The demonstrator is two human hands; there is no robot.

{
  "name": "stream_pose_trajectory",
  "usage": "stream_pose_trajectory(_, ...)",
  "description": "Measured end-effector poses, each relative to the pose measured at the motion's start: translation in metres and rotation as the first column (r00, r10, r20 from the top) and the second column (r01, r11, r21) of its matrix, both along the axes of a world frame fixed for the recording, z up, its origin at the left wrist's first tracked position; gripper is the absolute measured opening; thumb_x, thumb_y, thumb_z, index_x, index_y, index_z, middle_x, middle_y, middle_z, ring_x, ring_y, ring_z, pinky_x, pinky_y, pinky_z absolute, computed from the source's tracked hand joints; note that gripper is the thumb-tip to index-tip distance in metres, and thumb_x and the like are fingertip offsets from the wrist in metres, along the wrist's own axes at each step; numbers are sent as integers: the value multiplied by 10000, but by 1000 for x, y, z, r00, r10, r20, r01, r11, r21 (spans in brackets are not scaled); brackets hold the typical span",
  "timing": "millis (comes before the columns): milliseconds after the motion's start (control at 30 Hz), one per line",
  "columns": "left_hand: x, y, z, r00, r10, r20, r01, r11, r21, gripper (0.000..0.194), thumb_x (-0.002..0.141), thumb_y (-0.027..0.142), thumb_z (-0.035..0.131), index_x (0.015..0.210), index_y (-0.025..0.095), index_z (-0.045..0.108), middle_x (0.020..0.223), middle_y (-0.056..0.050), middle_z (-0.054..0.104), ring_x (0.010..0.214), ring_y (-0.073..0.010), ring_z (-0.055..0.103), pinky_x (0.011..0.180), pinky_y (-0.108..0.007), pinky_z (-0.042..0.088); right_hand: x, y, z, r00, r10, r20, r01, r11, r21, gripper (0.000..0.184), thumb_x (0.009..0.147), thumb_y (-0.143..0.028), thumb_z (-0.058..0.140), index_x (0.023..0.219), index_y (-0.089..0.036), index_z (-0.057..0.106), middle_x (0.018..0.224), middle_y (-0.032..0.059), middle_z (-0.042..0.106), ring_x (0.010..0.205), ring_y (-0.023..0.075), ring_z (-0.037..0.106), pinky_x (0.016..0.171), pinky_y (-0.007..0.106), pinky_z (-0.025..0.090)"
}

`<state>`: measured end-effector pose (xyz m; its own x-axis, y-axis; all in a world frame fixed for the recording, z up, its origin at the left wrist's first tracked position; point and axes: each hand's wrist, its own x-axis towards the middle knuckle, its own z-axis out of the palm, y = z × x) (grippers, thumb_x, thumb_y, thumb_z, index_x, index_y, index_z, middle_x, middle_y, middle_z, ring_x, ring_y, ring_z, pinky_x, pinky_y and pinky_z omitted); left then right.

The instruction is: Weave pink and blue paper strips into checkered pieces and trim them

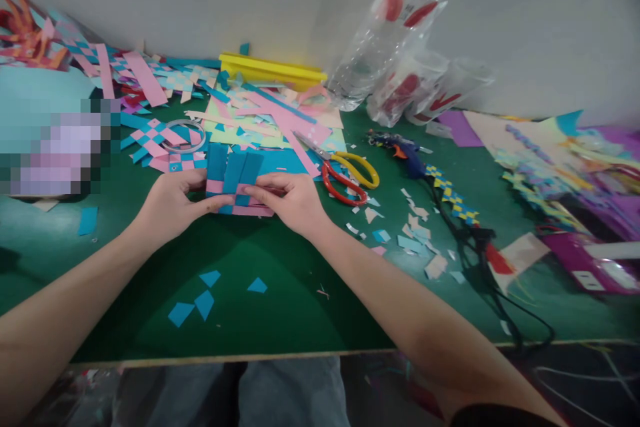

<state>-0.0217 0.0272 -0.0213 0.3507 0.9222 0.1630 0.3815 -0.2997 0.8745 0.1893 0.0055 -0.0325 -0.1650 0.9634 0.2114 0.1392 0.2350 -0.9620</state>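
Left hand (pixel 173 205) and right hand (pixel 299 202) in a close pinch (thumbs (pixel 219 203) in front) on blue-and-pink paper weave (pixel 234 177).

a papercraft workspace: green tabletop (pixel 310 327) with scissors (pixel 327 159), pink paper strips (pixel 145 77), loose offcuts (pixel 410 243)

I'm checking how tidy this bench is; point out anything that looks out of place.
Four blue paper pieces lie loose near the front of the green table, and pale offcuts are strewn to the right of the right hand; they look scattered, not gathered.
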Motion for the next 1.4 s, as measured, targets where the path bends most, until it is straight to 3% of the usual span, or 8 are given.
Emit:
stream_pose_trajectory(167,-1,-1,1,992,70,-107,-65,997,49,236,706,459,745,703,224,749,732,-13,742,714,-237,682,651,-320,533,-3,-2,-2,999,30,-22,-30,1000,-4,185,735,-371,758,835,-215,753,843,5,755,803,177,722,767,315,604)
stream_pose_trajectory(267,-2,-2,2,989,129,-70,-126,991,36,224,725,435,739,740,213,759,748,-24,751,704,-234,688,673,-338,543,-1,0,-1,1000,9,-12,-8,999,53,341,658,-374,818,951,-226,726,970,15,753,919,199,710,847,349,589)
stream_pose_trajectory(400,-4,-1,-1,982,164,93,-166,986,13,178,739,364,753,767,188,753,713,-23,738,648,-199,683,648,-324,545,2,4,-4,996,81,-38,-81,997,-14,543,620,-389,844,1105,-241,650,974,15,737,761,172,707,680,317,603)
stream_pose_trajectory(500,-5,1,-6,964,151,220,-149,988,-26,166,737,338,774,725,176,737,676,-10,718,611,-166,665,627,-303,544,3,5,-6,993,97,-69,-101,993,-59,552,647,-381,827,1138,-239,617,906,7,740,662,157,692,601,305,590)
stream_pose_trajectory(767,0,2,-5,886,208,414,-194,978,-75,249,696,283,821,924,203,763,956,-11,750,841,-160,677,774,-296,579,4,9,-6,985,-110,-131,109,994,-19,414,651,-347,814,986,-191,627,795,17,744,773,194,723,799,380,596)
stream_pose_trajectory(967,-3,1,3,929,247,276,-247,968,-37,287,710,276,792,989,216,759,928,-29,754,818,-155,686,780,-283,569,7,12,-10,971,-227,-74,235,965,117,338,698,-351,783,974,-219,640,795,-1,733,770,184,718,804,377,595)
stream_pose_trajectory(1200,-5,1,9,979,201,-23,-191,956,221,393,719,345,776,1093,234,732,1091,-50,732,956,-219,686,885,-338,531,4,2,-5,947,-311,82,256,883,394,110,768,-216,718,873,-237,695,813,-30,737,749,130,696,743,284,603)
stream_pose_trajectory(1400,-10,1,3,976,177,-126,-123,928,351,203,749,426,741,883,278,779,840,2,758,854,-215,691,850,-345,531,3,1,-4,942,-310,126,222,861,457,92,779,-222,704,870,-236,710,810,-30,741,742,129,687,740,290,598)
